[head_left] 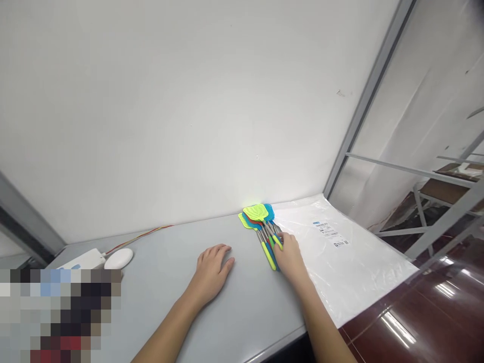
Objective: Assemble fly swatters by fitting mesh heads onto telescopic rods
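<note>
A pile of fly swatters [257,212] lies against the wall, with yellow-green, blue and red heads and handles pointing toward me. My right hand [290,253] is at the right side of their handles, its fingers closed around a yellow-green handle [278,242]. Part of that grip is hidden behind the hand. To the left of the pile, my left hand [212,269] lies on the grey table [159,292] with its fingers loosely stretched and nothing in it.
A clear-wrapped white sheet or bag [317,262] with printed labels covers the table's right end. On the left are a white power strip [85,258], a round white object [118,258] and coloured wires [139,236]. A blurred patch hides the lower left corner. Metal frame posts [368,96] stand at right.
</note>
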`<state>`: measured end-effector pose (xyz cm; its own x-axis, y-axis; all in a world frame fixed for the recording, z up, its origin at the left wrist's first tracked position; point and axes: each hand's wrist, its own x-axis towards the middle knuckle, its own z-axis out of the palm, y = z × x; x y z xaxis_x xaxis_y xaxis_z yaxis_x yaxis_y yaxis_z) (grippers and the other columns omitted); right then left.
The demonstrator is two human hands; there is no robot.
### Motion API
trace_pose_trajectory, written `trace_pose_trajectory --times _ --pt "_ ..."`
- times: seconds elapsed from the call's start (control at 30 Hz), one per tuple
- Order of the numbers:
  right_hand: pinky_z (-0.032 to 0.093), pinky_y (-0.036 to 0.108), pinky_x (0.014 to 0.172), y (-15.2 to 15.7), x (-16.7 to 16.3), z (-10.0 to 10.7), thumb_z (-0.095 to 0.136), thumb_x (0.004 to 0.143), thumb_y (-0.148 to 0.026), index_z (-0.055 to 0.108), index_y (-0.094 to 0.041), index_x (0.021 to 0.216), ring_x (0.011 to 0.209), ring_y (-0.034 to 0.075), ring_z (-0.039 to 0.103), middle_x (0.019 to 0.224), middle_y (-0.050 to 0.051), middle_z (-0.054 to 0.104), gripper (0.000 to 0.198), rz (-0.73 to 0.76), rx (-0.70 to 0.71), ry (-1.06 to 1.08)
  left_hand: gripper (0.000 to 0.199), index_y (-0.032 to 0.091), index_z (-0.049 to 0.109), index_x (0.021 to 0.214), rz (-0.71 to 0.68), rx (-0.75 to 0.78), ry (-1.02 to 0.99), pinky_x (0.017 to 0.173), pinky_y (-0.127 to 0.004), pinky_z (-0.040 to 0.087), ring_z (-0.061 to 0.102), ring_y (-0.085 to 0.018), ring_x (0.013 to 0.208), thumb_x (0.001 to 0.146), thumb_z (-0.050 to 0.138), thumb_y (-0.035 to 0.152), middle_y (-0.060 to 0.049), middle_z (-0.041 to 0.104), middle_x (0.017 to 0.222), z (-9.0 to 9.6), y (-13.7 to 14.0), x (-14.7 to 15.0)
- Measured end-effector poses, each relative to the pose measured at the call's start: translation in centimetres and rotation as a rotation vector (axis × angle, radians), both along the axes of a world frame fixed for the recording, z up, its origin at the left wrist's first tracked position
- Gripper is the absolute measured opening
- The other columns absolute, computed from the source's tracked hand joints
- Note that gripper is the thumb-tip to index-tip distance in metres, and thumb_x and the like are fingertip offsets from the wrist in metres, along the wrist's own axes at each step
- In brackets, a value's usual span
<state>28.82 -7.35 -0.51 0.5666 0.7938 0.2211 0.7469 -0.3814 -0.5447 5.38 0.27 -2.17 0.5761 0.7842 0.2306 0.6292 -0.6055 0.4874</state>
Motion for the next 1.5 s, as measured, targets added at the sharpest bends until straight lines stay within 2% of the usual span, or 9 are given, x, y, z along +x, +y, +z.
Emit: trace_pose_trajectory --times 0.23,0.4,0.63,0.73,0.87,1.07,1.17,1.3,1.5 --pt "0.040 0.036 0.082 1.1 -0.1 -0.5 0.049 0.077 -0.058 0.051 -0.009 0.119 0.102 0.032 0.054 0.106 0.018 0.060 0.064 -0.019 -0.155 -0.112 0.041 0.028 0.049 0.126 -0.074 0.009 -0.010 0.108 -0.046 0.024 0.039 -0.023 0.126 0.094 0.032 0.048 -0.004 0.050 0.134 -0.3 -0.7 0.7" --pt "0.041 0.036 0.078 2.6 -0.5 -0.7 0.057 0.072 -0.048 0.058 -0.011 0.106 0.097 0.032 0.054 0.100 0.018 0.060 0.051 0.001 -0.279 -0.247 0.041 0.026 0.049 0.126 -0.078 0.006 -0.047 0.106 -0.045 0.028 0.040 -0.023 0.124 0.094 0.034 0.047 -0.005 0.051 0.131 -0.2 -1.0 0.6" --pt "0.038 0.037 0.084 1.9 -2.7 -1.0 0.059 0.072 -0.032 0.058 -0.007 0.102 0.096 0.031 0.051 0.099 0.018 0.058 0.038 0.156 -0.237 -0.355 0.039 0.025 0.047 0.129 -0.110 0.104 -0.094 0.102 -0.044 0.035 0.042 -0.023 0.123 0.095 0.036 0.040 -0.007 0.048 0.134 0.6 -1.7 0.8" --pt "0.039 0.036 0.082 0.9 -4.5 -1.6 0.058 0.073 -0.028 0.056 -0.009 0.105 0.095 0.028 0.049 0.099 0.015 0.056 0.038 0.330 -0.146 -0.394 0.040 0.024 0.046 0.130 -0.124 0.246 -0.069 0.103 -0.046 0.033 0.041 -0.025 0.123 0.094 0.040 0.038 -0.009 0.044 0.137 1.7 -2.6 1.2" --pt "0.038 0.035 0.082 0.5 -6.9 -1.5 0.056 0.073 -0.026 0.052 -0.012 0.115 0.094 0.025 0.046 0.103 0.012 0.055 0.044 0.702 -0.021 -0.451 0.039 0.025 0.046 0.130 -0.097 0.394 0.050 0.110 -0.054 0.019 0.035 -0.027 0.130 0.094 0.039 0.037 -0.009 0.041 0.141 3.1 -3.5 1.4" --pt "0.036 0.033 0.084 3.6 -7.6 1.1 0.061 0.068 -0.032 0.050 -0.016 0.117 0.099 0.024 0.046 0.111 0.010 0.054 0.053 1.054 -0.140 -0.458 0.052 0.025 0.043 0.135 0.111 0.313 0.220 0.111 -0.055 0.010 0.023 -0.028 0.137 0.093 0.027 0.053 -0.010 0.037 0.145 2.9 -1.0 -1.6" --pt "0.034 0.033 0.086 6.4 -7.1 2.1 0.063 0.067 -0.034 0.046 -0.019 0.123 0.104 0.025 0.046 0.117 0.009 0.054 0.061 1.040 -0.272 -0.513 0.066 0.024 0.039 0.138 0.224 0.241 0.259 0.110 -0.057 0.006 0.018 -0.032 0.139 0.087 0.031 0.064 -0.013 0.034 0.147 1.9 0.8 -3.7" --pt "0.033 0.036 0.088 10.1 -6.8 2.3 0.062 0.067 -0.034 0.045 -0.019 0.126 0.107 0.028 0.045 0.120 0.011 0.054 0.063 0.998 -0.321 -0.556 0.085 0.026 0.029 0.144 0.301 0.177 0.301 0.108 -0.061 0.006 0.010 -0.036 0.140 0.074 0.047 0.073 -0.013 0.020 0.153 0.6 2.6 -5.2" --pt "0.032 0.041 0.089 13.6 -6.9 1.8 0.061 0.066 -0.027 0.047 -0.017 0.125 0.109 0.031 0.045 0.122 0.015 0.053 0.061 0.892 -0.364 -0.613 0.068 0.031 0.029 0.144 0.357 0.201 0.306 0.109 -0.059 0.007 0.010 -0.033 0.141 0.084 0.041 0.063 -0.010 0.020 0.154 0.2 4.7 -4.8"
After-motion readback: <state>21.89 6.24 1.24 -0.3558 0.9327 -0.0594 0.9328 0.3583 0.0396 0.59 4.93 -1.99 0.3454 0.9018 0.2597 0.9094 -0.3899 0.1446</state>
